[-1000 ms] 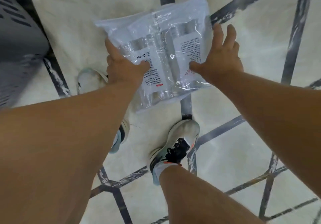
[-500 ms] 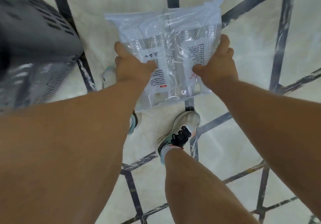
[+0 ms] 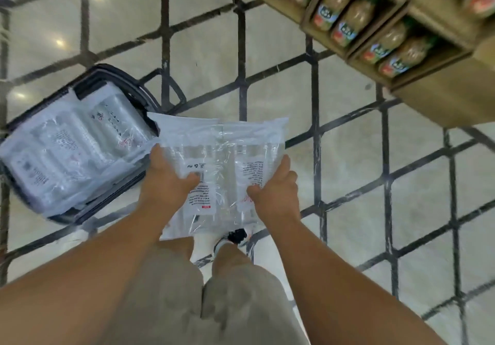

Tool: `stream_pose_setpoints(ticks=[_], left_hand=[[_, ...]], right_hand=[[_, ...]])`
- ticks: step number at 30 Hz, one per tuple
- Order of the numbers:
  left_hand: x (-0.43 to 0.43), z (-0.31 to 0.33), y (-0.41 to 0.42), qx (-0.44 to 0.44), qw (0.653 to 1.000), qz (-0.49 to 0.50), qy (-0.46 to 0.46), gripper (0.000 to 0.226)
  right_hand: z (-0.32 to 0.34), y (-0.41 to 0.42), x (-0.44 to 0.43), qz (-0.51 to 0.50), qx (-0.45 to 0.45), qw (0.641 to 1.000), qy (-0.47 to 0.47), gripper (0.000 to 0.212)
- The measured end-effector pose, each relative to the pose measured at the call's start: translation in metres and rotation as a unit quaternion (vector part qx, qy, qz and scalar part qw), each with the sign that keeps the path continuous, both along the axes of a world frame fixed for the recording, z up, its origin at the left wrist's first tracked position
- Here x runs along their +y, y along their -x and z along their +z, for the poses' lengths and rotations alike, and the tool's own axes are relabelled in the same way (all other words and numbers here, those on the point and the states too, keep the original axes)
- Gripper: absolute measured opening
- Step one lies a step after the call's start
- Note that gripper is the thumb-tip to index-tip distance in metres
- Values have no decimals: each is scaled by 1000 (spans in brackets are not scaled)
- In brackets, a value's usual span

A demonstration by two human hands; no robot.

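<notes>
Head view: we see both hands holding a clear plastic pack (image 3: pixel 225 157) in the air above the tiled floor (image 3: pixel 348 157), in front of the body. The left hand (image 3: pixel 164 184) grips the pack's left edge, with the thumb on top by the printed label and the fingers mostly under the pack. The right hand (image 3: pixel 277 192) grips the right edge the same way, thumb on top. The pack lies roughly flat, print side up. Its contents are too blurred for us to name.

The pack's far left corner overlaps a dark basket (image 3: pixel 107 71) in our view, and we cannot tell whether they touch. The basket stands on the floor to the left and holds more packs (image 3: pixel 67 143) of the same kind. At top right a wooden shelf (image 3: pixel 428 98) carries rows of bottles (image 3: pixel 345 20). Under the held pack we see a shoe (image 3: pixel 235 236), and beige shorts (image 3: pixel 241 304) nearer us.
</notes>
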State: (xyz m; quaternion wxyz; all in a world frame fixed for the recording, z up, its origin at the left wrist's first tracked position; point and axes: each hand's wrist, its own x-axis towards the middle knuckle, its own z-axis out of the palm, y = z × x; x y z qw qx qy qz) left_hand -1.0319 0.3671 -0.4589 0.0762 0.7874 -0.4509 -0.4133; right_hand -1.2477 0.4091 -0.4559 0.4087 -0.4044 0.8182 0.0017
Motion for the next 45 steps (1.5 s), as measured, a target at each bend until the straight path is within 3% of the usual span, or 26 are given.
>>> stream_pose_setpoints(ticks=[4,8,11,16,26,34,39,45], left_hand=[[24,85,-10,20,997,64,33,93],[42,125,-42,30,992,108,55,91],[45,136,-73,36,990,126,60,84],[36,132,-132,32,986,157,38,93],[-20,85,-274,43,976,212,-19,95],[-104,-20,-379,31,982,186,-27,95],[-105,-92,-406,37,972,224,-55,95],[-113,-122,-403,63,967,240,-53,105]], right_hand=[[72,-16,-7,60,12,998,24,108],[116,-46,-14,100,7,994,45,108],[133,-74,-20,131,10,990,58,106],[137,-131,-40,164,18,985,56,106],[99,-278,-125,209,37,977,30,103],[-10,-376,-205,207,48,977,-8,105],[-87,-407,-223,242,47,969,-36,107],[-119,-401,-231,228,60,972,-17,104]])
